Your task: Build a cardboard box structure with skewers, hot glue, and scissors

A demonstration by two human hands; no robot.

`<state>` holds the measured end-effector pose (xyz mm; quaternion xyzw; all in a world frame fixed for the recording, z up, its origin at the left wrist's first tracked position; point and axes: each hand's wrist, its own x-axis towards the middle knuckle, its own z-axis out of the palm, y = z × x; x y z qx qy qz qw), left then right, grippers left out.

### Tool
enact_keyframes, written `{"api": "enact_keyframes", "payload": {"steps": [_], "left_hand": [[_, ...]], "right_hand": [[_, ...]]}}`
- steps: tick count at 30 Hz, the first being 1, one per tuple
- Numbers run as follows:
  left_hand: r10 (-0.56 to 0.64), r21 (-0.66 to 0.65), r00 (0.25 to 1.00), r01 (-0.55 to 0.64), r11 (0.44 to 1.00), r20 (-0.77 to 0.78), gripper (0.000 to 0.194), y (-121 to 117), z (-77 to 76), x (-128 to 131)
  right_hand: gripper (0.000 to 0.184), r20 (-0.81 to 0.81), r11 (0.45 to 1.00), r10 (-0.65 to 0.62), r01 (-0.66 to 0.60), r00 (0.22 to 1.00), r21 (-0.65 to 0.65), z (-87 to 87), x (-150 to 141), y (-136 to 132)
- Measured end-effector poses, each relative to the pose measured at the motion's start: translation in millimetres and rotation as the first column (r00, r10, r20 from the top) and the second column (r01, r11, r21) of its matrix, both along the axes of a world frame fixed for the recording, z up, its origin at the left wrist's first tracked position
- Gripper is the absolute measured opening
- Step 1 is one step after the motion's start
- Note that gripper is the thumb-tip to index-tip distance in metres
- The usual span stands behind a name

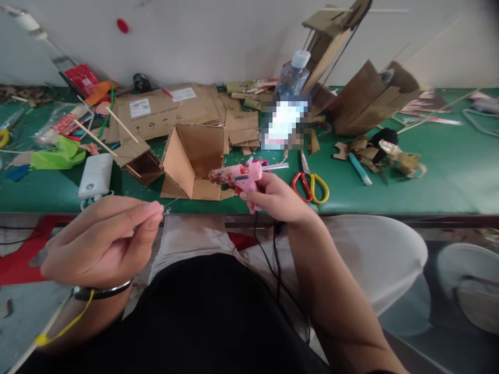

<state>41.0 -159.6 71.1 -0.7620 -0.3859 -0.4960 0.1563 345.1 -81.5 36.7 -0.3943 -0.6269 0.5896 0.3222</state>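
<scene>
My right hand (278, 196) is wrapped round the handle of a pink hot glue gun (247, 176). A clear glue stick (276, 167) sticks out of its back, and its stained nozzle points left, in front of an open cardboard box (180, 161). My left hand (107, 236) is raised at the table's front edge, left of the box, with thumb and fingertips pinched together. A fine pale thread shows just beyond those fingertips; whether anything else is between them I cannot make out. Beside the box stands a smaller cardboard piece (142, 163) with wooden sticks.
Red and yellow scissors (311, 182) lie right of the glue gun. A white power bank-like block (95, 175) sits near the left hand. Behind are flattened cardboard (159, 111), a plastic bottle (292, 78) and a blurred bright screen (284, 122). Cardboard scraps and a blue cutter (360, 169) lie right.
</scene>
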Motion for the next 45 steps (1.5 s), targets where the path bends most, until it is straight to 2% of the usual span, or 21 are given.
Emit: {"api": "enact_keyframes", "payload": {"steps": [3,6,9,12,15,18,21,24,27,30,37,40,45], "left_hand": [[-0.052,-0.030,0.998,0.051,0.998,-0.023,0.058,4,8.8,7],[-0.096,-0.025,0.995,0.095,0.995,-0.036,0.057,13,13.7,15],[-0.092,-0.002,0.995,0.092,0.996,-0.045,0.044,25,15.1,18],[-0.001,-0.031,0.999,-0.001,1.000,-0.053,0.029,36,13.0,13],[0.065,-0.031,0.995,-0.068,0.997,-0.070,0.023,42,5.4,9],[0.071,-0.047,0.994,-0.075,0.996,-0.088,0.022,39,-9.2,11],[0.054,-0.175,0.992,-0.073,0.982,-0.111,0.018,31,-31.8,17],[0.002,-0.323,0.995,-0.033,0.946,-0.096,0.013,24,-60.3,22],[-0.034,-0.431,0.996,-0.007,0.902,-0.088,0.015,22,-87.0,25],[-0.002,-0.504,0.998,-0.032,0.863,-0.068,0.018,23,-103.1,28],[0.041,-0.631,0.999,-0.052,0.774,-0.032,0.028,31,-107.6,39],[0.065,-0.660,0.988,-0.141,0.738,-0.139,0.038,40,-107.3,47],[0.039,-0.733,0.919,-0.337,0.591,-0.392,0.058,58,-101.2,65]], "right_hand": [[0.024,0.084,0.998,0.029,-0.033,0.996,0.045,-10.3,-13,0],[0.024,0.205,0.992,0.063,-0.084,0.977,0.097,-13.5,-19,-1],[0.022,0.257,0.983,0.149,-0.171,0.955,0.063,-10.3,-15,1],[0.024,0.242,0.953,0.296,-0.302,0.924,-0.013,-3.6,-1,3],[0.024,0.168,0.934,0.358,-0.354,0.918,-0.054,3.1,15,4],[0.024,0.070,0.953,0.294,-0.287,0.953,-0.098,7.6,27,3],[0.023,-0.042,0.968,0.219,-0.222,0.975,-0.117,9.7,37,3],[0.021,-0.137,0.976,0.180,-0.194,0.974,-0.095,8.9,42,4],[0.027,-0.200,0.986,0.128,-0.147,0.971,-0.082,4.7,44,6],[0.032,-0.219,0.992,0.084,-0.103,0.972,-0.078,-0.7,44,7],[0.029,-0.223,0.995,0.034,-0.054,0.974,-0.084,1.7,45,6],[0.027,-0.224,0.997,0.027,-0.043,0.974,-0.067,8.1,48,5],[0.029,-0.202,1.000,-0.009,0.007,0.979,-0.012,15.2,54,4]]}}
